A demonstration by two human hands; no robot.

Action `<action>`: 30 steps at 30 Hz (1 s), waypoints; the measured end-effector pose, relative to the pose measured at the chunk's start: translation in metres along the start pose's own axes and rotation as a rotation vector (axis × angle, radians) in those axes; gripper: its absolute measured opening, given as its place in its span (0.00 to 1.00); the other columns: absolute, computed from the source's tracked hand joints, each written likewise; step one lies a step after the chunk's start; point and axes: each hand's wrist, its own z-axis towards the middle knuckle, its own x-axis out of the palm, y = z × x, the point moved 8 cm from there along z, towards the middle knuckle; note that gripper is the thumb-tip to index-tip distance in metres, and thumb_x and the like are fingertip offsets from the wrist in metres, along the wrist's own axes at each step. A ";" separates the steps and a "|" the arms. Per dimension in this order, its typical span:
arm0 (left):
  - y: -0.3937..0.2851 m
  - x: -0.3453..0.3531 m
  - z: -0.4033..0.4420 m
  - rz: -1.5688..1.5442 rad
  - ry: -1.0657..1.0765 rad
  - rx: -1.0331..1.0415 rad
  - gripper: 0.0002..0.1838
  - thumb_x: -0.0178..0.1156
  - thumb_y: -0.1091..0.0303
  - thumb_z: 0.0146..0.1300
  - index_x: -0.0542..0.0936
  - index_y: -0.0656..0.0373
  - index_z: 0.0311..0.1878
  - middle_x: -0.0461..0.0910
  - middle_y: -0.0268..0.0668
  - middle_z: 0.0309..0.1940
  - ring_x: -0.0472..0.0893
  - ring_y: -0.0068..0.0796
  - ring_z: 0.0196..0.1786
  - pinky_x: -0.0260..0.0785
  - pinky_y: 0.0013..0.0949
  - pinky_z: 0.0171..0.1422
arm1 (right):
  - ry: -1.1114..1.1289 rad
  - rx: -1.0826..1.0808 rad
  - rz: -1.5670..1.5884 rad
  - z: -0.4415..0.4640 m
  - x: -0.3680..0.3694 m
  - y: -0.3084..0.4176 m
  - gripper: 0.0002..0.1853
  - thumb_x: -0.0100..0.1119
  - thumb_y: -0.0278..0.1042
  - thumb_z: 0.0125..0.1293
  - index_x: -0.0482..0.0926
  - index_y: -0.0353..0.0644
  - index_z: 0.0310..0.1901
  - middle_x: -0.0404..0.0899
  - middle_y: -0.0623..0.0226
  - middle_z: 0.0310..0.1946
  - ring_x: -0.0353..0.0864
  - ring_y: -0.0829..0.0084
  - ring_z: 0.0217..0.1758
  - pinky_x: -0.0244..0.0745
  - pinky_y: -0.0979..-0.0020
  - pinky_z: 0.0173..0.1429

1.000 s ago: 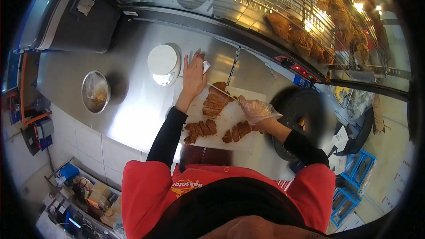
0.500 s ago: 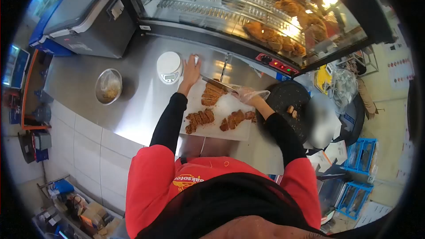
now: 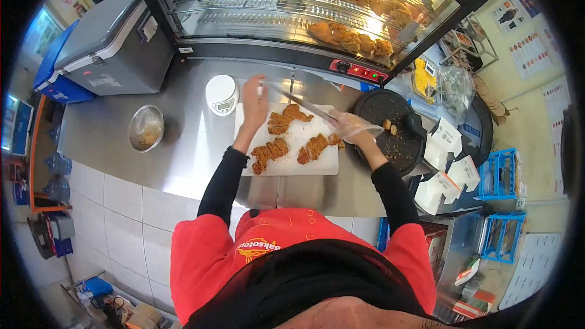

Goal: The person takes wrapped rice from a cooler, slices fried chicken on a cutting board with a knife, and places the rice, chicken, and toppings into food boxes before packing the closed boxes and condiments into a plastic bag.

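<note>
My left hand (image 3: 255,102) is closed on the white handle of a long knife (image 3: 308,106) at the upper left of the white cutting board (image 3: 286,169). The blade slants down to the right over the board. My right hand (image 3: 352,127), in a clear plastic glove, has its fingers closed at the blade's far end. Below the blade lies one cut piece of fried chicken (image 3: 280,123), its slices partly spread. Two more sliced portions lie nearer me, a left chicken portion (image 3: 269,155) and a right chicken portion (image 3: 313,148).
A white kitchen scale (image 3: 222,94) and a metal bowl (image 3: 146,128) stand to the left. A round black pan (image 3: 390,152) with small bits is right of the board. Behind stands a glass display warmer (image 3: 286,42) of fried chicken; open white boxes (image 3: 437,192) sit at right.
The knife has lifted off the far chicken piece, whose slices now lie more spread and turned. Both hands have risen with the knife. The camera view has also shifted.
</note>
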 end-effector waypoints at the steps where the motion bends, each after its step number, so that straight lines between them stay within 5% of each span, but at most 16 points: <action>1: -0.008 0.018 0.002 0.229 0.044 0.165 0.14 0.48 0.66 0.64 0.68 0.62 0.51 0.70 0.45 0.51 0.66 0.40 0.59 0.49 0.41 0.67 | 0.021 -0.068 -0.075 0.012 0.009 0.007 0.18 0.43 0.48 0.67 0.73 0.42 0.44 0.77 0.51 0.39 0.76 0.52 0.43 0.69 0.54 0.46; 2: -0.013 0.035 0.000 0.459 0.086 0.328 0.16 0.50 0.68 0.62 0.67 0.63 0.52 0.69 0.46 0.52 0.65 0.42 0.60 0.46 0.45 0.69 | 0.019 -0.068 -0.079 0.024 0.016 0.006 0.18 0.43 0.48 0.67 0.73 0.42 0.44 0.77 0.51 0.39 0.76 0.52 0.43 0.69 0.54 0.46; 5: 0.026 0.065 0.007 0.649 0.174 0.293 0.17 0.48 0.64 0.64 0.66 0.62 0.52 0.69 0.48 0.54 0.62 0.44 0.64 0.45 0.53 0.69 | -0.060 -0.264 -0.154 0.050 0.035 0.009 0.17 0.40 0.47 0.68 0.71 0.45 0.47 0.78 0.52 0.38 0.77 0.52 0.42 0.71 0.56 0.45; 11: 0.087 0.092 0.008 0.762 0.354 0.196 0.18 0.52 0.63 0.61 0.65 0.63 0.50 0.68 0.47 0.56 0.59 0.40 0.67 0.43 0.52 0.70 | 0.216 -0.106 -0.214 0.052 0.058 0.012 0.17 0.38 0.47 0.69 0.68 0.49 0.52 0.78 0.50 0.33 0.78 0.50 0.36 0.72 0.52 0.39; 14: 0.087 0.090 0.009 0.793 0.354 0.184 0.17 0.52 0.64 0.61 0.65 0.63 0.49 0.69 0.47 0.55 0.60 0.40 0.67 0.43 0.52 0.70 | 0.337 -0.052 -0.210 0.062 0.069 0.004 0.15 0.38 0.44 0.69 0.67 0.49 0.52 0.77 0.50 0.31 0.78 0.49 0.36 0.72 0.51 0.37; 16: 0.090 0.093 0.011 0.775 0.379 0.178 0.17 0.53 0.65 0.60 0.65 0.63 0.49 0.69 0.47 0.55 0.60 0.40 0.67 0.42 0.52 0.71 | 0.324 -0.079 -0.147 0.066 0.069 0.002 0.13 0.40 0.40 0.68 0.66 0.41 0.45 0.78 0.51 0.31 0.79 0.51 0.34 0.74 0.54 0.37; 22: 0.092 0.101 0.025 0.704 0.446 0.167 0.20 0.54 0.68 0.57 0.64 0.63 0.51 0.68 0.48 0.56 0.60 0.40 0.67 0.38 0.51 0.72 | 0.303 -0.067 -0.146 0.070 0.087 0.001 0.13 0.44 0.41 0.66 0.67 0.41 0.44 0.76 0.49 0.22 0.79 0.51 0.27 0.73 0.55 0.33; 30: 0.083 0.101 0.021 0.766 0.522 0.207 0.21 0.53 0.68 0.57 0.64 0.64 0.53 0.68 0.50 0.56 0.62 0.40 0.65 0.39 0.51 0.71 | 0.235 -0.040 -0.151 0.074 0.089 -0.008 0.14 0.46 0.41 0.66 0.68 0.39 0.45 0.77 0.50 0.22 0.79 0.51 0.28 0.73 0.55 0.32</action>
